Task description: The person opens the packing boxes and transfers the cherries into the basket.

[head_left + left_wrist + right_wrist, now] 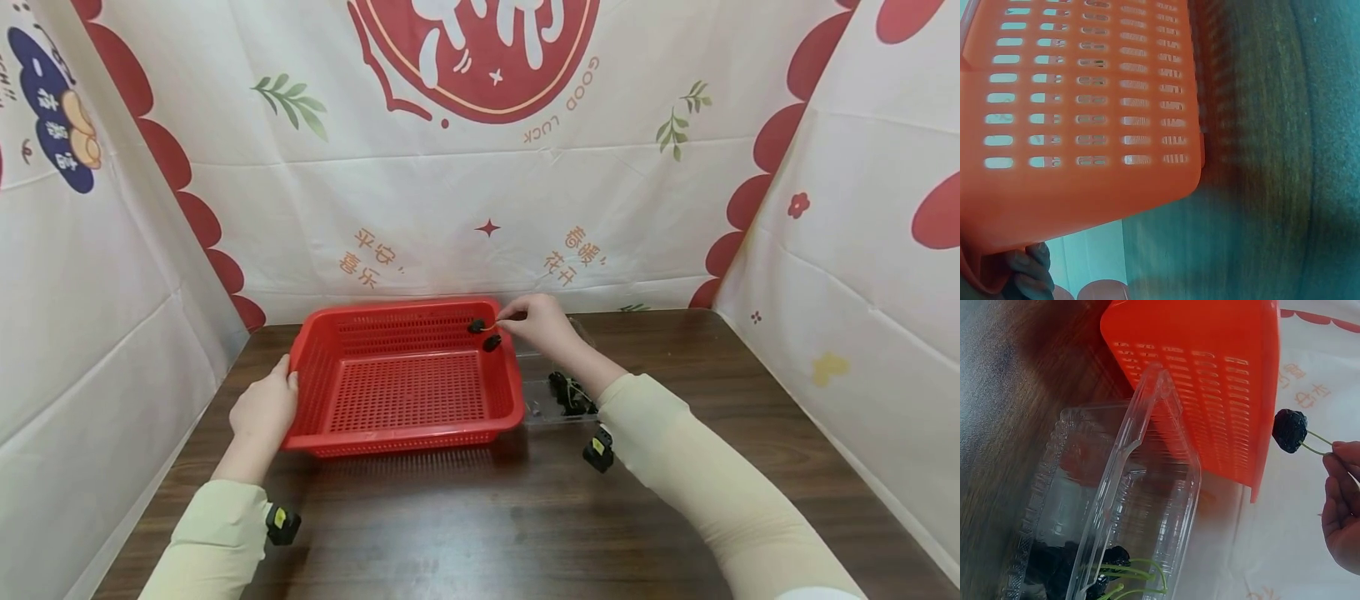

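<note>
A pale sleeve (213, 537) enters at left, its left hand (262, 406) gripping a red basket (405, 436), fingers curled under the edge. Dark fruits (476, 326), apparently two, hang at the basket's far right corner, their stems (1319, 437) pinched in the right hand's (538, 321) closed fingertips, near a clear box (542, 390) holding more.

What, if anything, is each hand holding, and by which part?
The right hand pinches dark fruit by the stems; the left hand grips the basket by its left rim.

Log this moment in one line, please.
left hand: grips red basket | right hand: pinches cherry stems | clear clamshell: holds dark cherries
</note>
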{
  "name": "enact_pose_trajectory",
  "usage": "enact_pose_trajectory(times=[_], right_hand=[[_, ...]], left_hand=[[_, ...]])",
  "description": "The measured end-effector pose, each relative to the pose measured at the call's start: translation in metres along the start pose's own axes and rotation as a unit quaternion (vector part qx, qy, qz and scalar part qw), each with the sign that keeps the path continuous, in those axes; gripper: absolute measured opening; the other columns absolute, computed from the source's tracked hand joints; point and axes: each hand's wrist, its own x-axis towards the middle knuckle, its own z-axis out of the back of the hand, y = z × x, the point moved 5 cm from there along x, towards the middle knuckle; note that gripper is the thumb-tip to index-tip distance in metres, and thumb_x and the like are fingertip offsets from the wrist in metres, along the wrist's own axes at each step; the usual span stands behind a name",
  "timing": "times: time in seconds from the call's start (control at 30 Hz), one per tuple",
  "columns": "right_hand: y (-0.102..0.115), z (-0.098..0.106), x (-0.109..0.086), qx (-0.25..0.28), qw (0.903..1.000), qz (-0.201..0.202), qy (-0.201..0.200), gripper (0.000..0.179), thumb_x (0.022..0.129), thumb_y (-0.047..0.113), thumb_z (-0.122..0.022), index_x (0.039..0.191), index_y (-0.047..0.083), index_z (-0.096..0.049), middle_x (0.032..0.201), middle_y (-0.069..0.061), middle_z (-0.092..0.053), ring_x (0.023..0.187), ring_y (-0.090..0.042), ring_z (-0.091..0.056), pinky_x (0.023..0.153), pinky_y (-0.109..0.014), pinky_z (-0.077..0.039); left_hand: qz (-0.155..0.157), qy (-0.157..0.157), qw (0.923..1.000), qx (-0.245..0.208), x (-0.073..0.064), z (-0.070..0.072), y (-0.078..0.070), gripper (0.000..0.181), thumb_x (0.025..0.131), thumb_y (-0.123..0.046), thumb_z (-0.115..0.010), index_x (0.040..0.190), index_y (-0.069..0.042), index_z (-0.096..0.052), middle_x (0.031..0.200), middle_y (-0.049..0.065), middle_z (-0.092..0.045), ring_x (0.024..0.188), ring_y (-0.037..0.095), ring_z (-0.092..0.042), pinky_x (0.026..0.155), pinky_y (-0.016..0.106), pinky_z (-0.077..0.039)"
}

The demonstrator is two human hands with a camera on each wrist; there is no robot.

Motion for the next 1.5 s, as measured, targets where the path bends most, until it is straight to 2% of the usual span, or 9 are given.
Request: enact_pose_trajectory(times=[0.27, 0.53, 1.03, 1.5], right_hand=[[0.005, -0.02, 0.012, -0.013, 0.9997, -0.004, 0.019, 0.009, 0.089, 0.01, -0.071, 0.092, 0.006, -0.078, 0.091, -0.005, -0.072, 0.085, -0.018, -0.066, 0.075, -0.034, -0.053], [-0.001, -0.04, 0.017, -0.032, 0.9983, -0.017, 0.046, 0.008, 0.089, 0.012, -0.071, 0.091, 0.008, -0.078, 0.089, -0.002, -0.072, 0.085, -0.017, -0.064, 0.075, -0.033, -0.053], [-0.013, -0.057, 0.027, -0.028, 0.9978, -0.031, 0.051, 0.008, 0.09, 0.01, -0.07, 0.091, 0.008, -0.078, 0.089, -0.001, -0.071, 0.087, -0.017, -0.064, 0.079, -0.034, -0.053], [-0.013, -0.072, 0.024, -0.102, 0.9933, -0.01, 0.053, 0.008, 0.088, 0.011, -0.071, 0.088, 0.008, -0.079, 0.085, 0.001, -0.072, 0.085, -0.016, -0.065, 0.078, -0.033, -0.052]], left_hand=[[-0.001, -0.002, 1.0, 0.0, 0.0, 0.002, 0.001, 0.053, 0.104, -0.027, -0.036, 0.151, -0.004, -0.03, 0.12, 0.037, -0.055, 0.09, 0.048, -0.061, 0.065, 0.057, -0.048], [-0.002, -0.003, 1.0, -0.002, -0.002, 0.001, -0.001, 0.052, 0.104, -0.026, -0.038, 0.151, -0.003, -0.031, 0.118, 0.036, -0.056, 0.087, 0.046, -0.061, 0.063, 0.055, -0.049], [-0.005, -0.003, 1.0, -0.005, -0.001, 0.001, -0.001, 0.053, 0.104, -0.026, -0.036, 0.151, -0.002, -0.03, 0.117, 0.036, -0.057, 0.082, 0.043, -0.061, 0.059, 0.053, -0.048], [-0.005, -0.001, 1.0, -0.007, -0.002, -0.001, -0.001, 0.054, 0.104, -0.026, -0.037, 0.151, -0.002, -0.029, 0.115, 0.036, -0.057, 0.081, 0.042, -0.061, 0.059, 0.051, -0.048]])
